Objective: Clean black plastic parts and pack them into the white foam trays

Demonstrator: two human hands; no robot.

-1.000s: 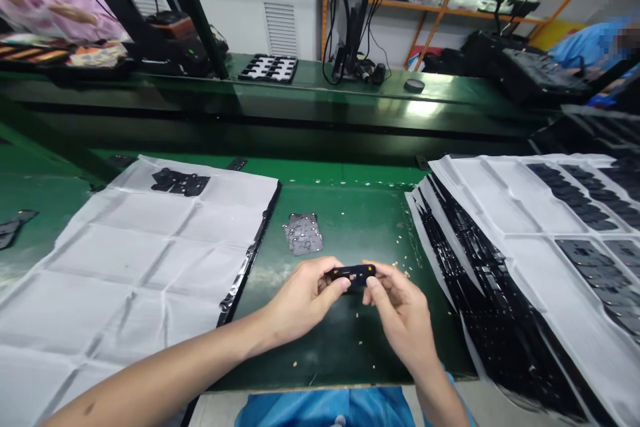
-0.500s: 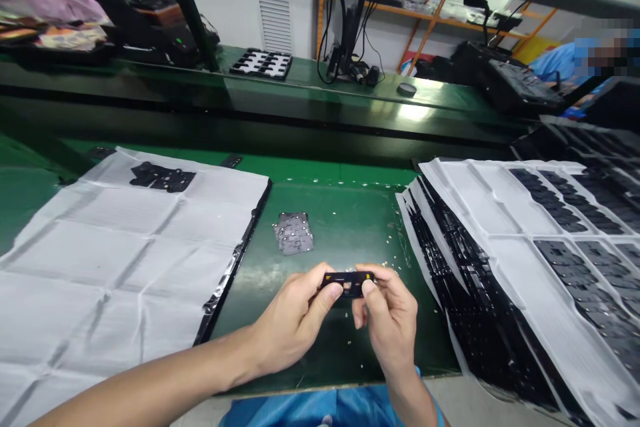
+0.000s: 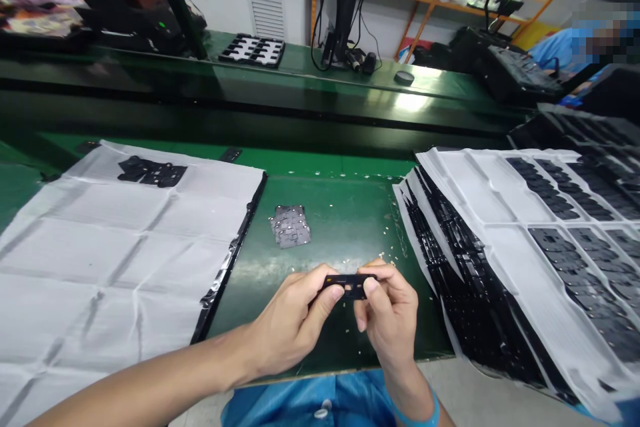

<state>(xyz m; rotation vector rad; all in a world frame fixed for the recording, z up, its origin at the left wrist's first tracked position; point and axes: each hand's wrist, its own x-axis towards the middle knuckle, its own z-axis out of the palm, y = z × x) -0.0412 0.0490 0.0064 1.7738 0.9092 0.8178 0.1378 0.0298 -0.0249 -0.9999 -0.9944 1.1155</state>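
The left hand (image 3: pixel 295 312) and the right hand (image 3: pixel 394 310) each pinch one end of a small black piece (image 3: pixel 354 291) between them, over the green counter (image 3: pixel 350 230).

Between the left tray stack (image 3: pixel 145 227) and the right tray stack (image 3: pixel 520 287), a lane of green counter (image 3: pixel 345 230) lies open ahead of the hands (image 3: pixel 393 310). A small pile of flat grey plates (image 3: pixel 291 227) obstructs its left side; the raised green shelf (image 3: pixel 280 97) walls off the far end.
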